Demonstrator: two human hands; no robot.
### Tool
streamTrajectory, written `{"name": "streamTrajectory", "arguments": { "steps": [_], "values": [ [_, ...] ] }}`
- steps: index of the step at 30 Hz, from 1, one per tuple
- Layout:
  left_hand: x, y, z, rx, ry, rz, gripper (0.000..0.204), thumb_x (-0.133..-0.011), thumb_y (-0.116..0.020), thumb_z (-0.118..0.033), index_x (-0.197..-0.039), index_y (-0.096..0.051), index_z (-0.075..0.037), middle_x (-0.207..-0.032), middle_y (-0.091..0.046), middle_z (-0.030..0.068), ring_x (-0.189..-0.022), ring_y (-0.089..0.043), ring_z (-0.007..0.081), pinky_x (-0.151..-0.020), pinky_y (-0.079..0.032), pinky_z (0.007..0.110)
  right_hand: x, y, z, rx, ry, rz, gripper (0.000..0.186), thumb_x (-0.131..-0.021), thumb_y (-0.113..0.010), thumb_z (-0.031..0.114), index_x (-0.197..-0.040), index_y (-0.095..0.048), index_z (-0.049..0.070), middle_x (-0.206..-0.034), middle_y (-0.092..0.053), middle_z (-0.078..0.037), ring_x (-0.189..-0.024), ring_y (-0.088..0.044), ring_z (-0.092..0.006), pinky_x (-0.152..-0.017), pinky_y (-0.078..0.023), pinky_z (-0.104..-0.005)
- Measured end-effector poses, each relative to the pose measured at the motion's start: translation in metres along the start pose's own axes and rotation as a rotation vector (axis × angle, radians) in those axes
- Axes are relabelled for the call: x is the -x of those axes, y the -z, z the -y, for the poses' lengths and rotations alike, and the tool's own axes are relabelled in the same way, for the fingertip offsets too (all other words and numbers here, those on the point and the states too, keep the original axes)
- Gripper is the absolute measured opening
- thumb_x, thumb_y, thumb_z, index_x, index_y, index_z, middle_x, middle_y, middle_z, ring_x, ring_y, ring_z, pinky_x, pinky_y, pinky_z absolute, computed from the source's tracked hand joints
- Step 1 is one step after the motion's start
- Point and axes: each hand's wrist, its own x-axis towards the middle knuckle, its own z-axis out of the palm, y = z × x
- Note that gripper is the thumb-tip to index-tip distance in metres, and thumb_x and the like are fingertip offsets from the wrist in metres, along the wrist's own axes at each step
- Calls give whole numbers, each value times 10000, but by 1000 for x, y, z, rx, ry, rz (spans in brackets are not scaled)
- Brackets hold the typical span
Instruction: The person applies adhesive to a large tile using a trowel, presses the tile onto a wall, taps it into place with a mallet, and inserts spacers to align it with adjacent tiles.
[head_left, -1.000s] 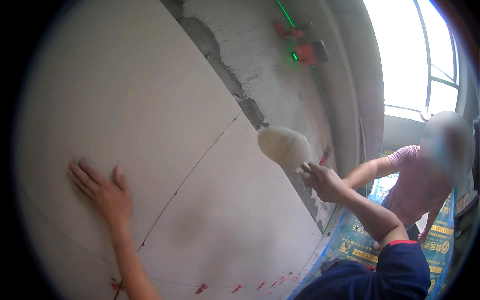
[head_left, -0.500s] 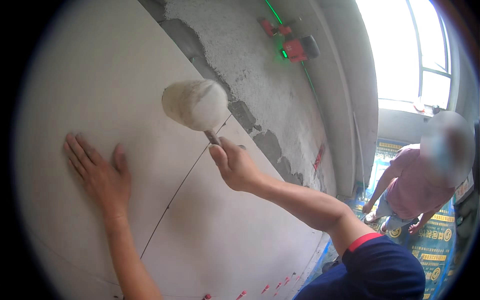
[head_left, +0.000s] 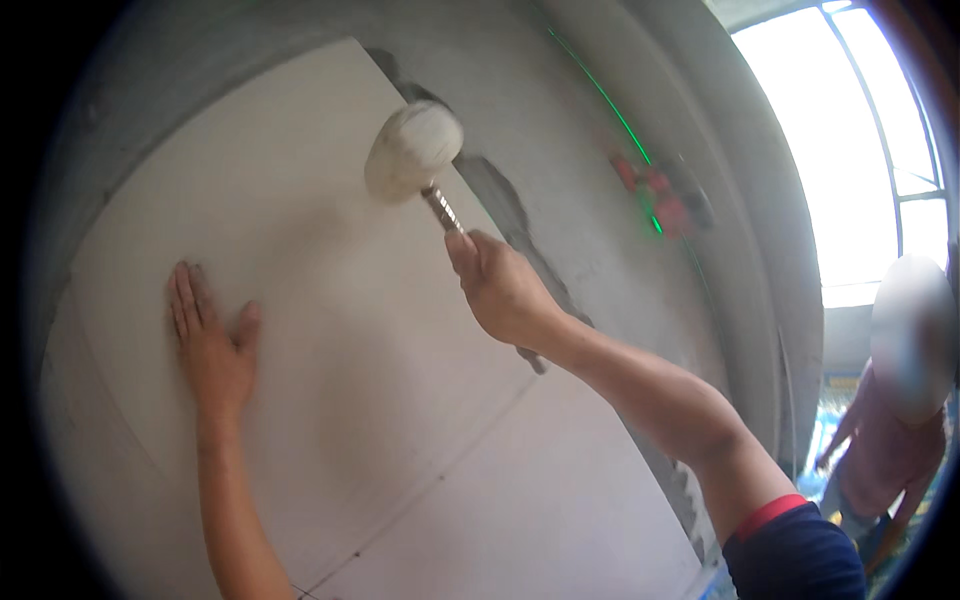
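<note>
My left hand point(head_left: 212, 340) lies flat on a large pale wall tile point(head_left: 260, 160), fingers pointing up and thumb apart. My right hand point(head_left: 497, 285) grips the dark handle of a white-headed mallet point(head_left: 413, 152); the head hangs over the tile's upper right part near its edge, slightly blurred, and whether it touches the surface I cannot tell. A second pale tile point(head_left: 560, 500) adjoins below, across a thin dark joint.
Bare grey wall point(head_left: 520, 120) surrounds the tiles' top and right. A red laser level point(head_left: 660, 195) casts a green line there. At right, a person in pink point(head_left: 890, 440) stands below a bright window point(head_left: 820, 120).
The view has shifted upward, showing the upper tile's top. The mallet has swung from beside the right edge to over the tile and then higher. The other person's arm has dropped away from mine.
</note>
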Motion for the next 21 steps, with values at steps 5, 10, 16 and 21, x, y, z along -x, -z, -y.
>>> {"name": "streamTrajectory", "arguments": {
  "steps": [5, 10, 16, 21],
  "values": [
    [-10, 0, -3, 51, 86, -28, 861, -927, -573, -477, -1496, -233, 71, -1590, -201, 209, -1475, -184, 362, -1208, -170, 450, -98, -19, 50, 66, 209, -186, 534, -1046, -317, 435, -943, -558, -30, -819, -632, -258, -797, -608, -449, -737, -457, -524],
    [-14, 8, -2, 92, 79, -14, 856, -946, -561, -466, -1501, -199, 76, -1606, -167, 186, -1488, -148, 337, -1214, -138, 444, -116, -44, 60, 64, 276, -178, 550, -1041, -331, 414, -978, -620, -50, -915, -647, -332, -922, -621, -493, -815, -485, -531],
    [5, 10, 19, 26, 101, 23, 899, -895, -609, -483, -1472, -256, 107, -1563, -244, 249, -1472, -191, 370, -1204, -168, 451, -114, -88, 71, 141, 239, -178, 514, -1041, -353, 431, -1114, -631, 4, -935, -688, -230, -905, -652, -401, -808, -480, -511],
    [-23, 15, -5, 204, 109, -39, 927, -887, -611, -506, -1466, -247, 120, -1541, -257, 289, -1447, -220, 423, -1193, -200, 464, -181, -31, 43, 10, 219, 118, 516, -1029, -394, 471, -932, -618, 17, -641, -576, -114, -497, -561, -268, -512, -490, -431]
  ]
}}
